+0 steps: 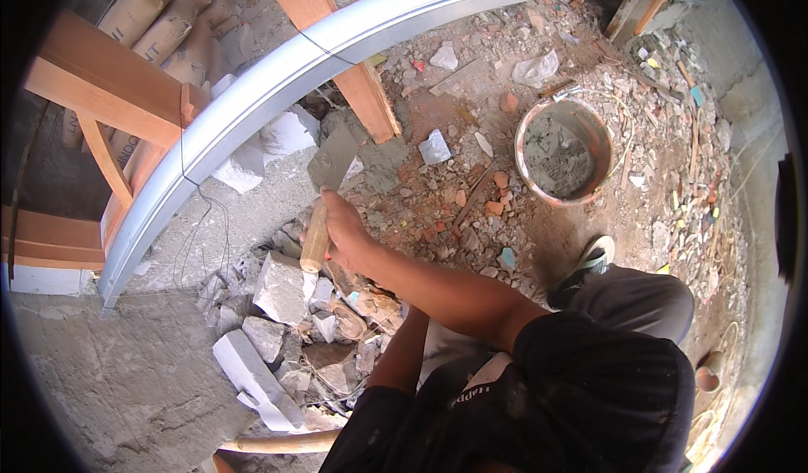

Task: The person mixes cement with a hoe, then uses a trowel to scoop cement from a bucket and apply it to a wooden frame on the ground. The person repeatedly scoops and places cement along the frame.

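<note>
My right hand (343, 229) is closed round the wooden handle of a trowel (333, 158). Its grey metal blade points away from me, over the edge of a rough concrete ledge (240, 220) by the foot of a wooden post. A wet grey mortar patch (380, 168) lies just right of the blade. My left forearm (399, 348) passes beneath the right one, which hides my left hand. Under and left of my arms is a heap of broken concrete chunks (282, 289). Off to the right stands a bucket (528, 166) part filled with grey mortar.
A long metal channel (353, 42) crosses ahead, tied with thin wire to wooden posts (366, 103). Stacked paper sacks (156, 31) lie behind it at far left. Brick rubble (471, 212) covers the ground. A wall (749, 128) rises at right.
</note>
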`<state>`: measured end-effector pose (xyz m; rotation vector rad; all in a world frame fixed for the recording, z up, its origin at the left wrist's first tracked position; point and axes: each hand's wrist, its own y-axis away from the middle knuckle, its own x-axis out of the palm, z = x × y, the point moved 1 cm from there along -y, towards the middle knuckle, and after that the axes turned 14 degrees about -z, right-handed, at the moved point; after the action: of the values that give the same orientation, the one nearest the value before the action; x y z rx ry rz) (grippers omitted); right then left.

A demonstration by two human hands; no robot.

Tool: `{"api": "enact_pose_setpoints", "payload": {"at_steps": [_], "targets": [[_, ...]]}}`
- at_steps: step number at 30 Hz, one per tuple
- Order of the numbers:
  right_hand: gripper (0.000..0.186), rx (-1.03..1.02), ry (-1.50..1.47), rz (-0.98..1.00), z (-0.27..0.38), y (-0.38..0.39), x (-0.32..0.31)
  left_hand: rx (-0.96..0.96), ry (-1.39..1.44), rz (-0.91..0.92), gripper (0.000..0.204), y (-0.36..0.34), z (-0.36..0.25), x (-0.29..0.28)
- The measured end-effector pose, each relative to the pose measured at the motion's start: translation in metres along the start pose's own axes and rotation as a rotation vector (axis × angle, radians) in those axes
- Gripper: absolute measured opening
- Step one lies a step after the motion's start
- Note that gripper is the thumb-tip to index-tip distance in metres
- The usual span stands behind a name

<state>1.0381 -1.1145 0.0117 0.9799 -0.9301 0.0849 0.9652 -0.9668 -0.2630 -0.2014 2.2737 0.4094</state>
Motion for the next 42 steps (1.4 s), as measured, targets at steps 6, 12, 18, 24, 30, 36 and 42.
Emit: {"api": "enact_pose_setpoints", "payload": {"at_steps": [6, 12, 18, 24, 30, 36, 42], "targets": [[0.038, -0.038, 0.243, -0.113, -0.004, -0.007, -0.006, 0.038, 0.047, -0.010, 0.064, -0.007, -0.001, -0.001], [0.041, -0.372, 1.037, -0.116, 0.054, 0.050, -0.115, -0.060, 0.133, -0.037, 0.061, -0.012, -0.027, -0.023], [0.047, -0.859, 2.018, -0.279, 0.241, 0.119, -0.174, -0.112, -0.233, -0.052, 0.053, -0.008, -0.071, -0.059], [0.049, -0.584, 2.586, -0.875, 0.342, 0.204, -0.167, -0.031, -0.232, -0.083, 0.052, -0.007, -0.083, -0.065], [0.056, -1.037, 2.562, -0.716, 0.347, 0.215, -0.219, 0.002, -0.134, -0.108, 0.051, -0.006, -0.078, -0.070], [0.064, -0.457, 1.387, -0.824, 0.320, 0.301, -0.331, 0.057, -0.096, -0.101, 0.048, -0.012, -0.067, -0.068], [0.054, -0.617, 1.037, -0.812, 0.213, 0.296, -0.458, 0.085, -0.011, -0.069, 0.046, -0.016, -0.056, -0.054]]}}
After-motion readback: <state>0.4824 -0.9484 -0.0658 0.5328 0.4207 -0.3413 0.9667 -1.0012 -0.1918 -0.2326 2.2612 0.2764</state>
